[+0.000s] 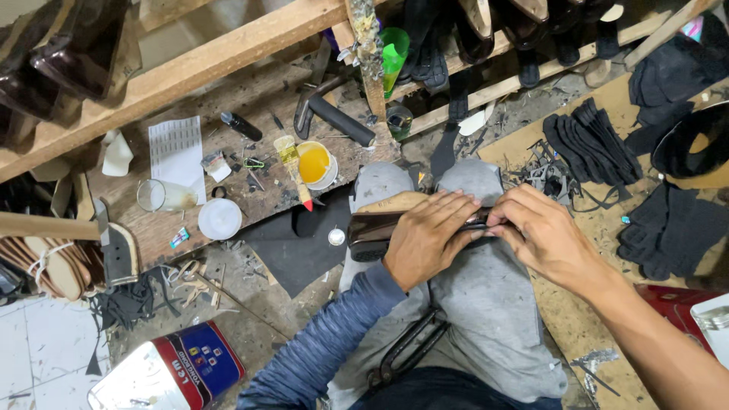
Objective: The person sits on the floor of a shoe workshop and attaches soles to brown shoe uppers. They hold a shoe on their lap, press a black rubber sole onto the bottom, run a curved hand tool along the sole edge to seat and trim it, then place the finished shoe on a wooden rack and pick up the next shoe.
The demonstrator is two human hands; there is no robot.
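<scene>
A dark shiny shoe (372,228) with a tan insole lies sideways across my grey-trousered knees (471,182). My left hand (429,237) lies over its middle and grips it, fingers curled over the top edge. My right hand (541,231) pinches the shoe's right end with thumb and fingertips. Both hands hide most of the shoe's right half. Dark pliers (406,351) rest on my lap below the hands.
A low wooden bench (190,228) to the left carries a tub of yellow glue (315,163) with a brush (292,168), a glass (156,196), a white lid (220,219) and a hammer (334,114). Black cut pieces (592,140) lie to the right. A tin (171,372) stands on the floor.
</scene>
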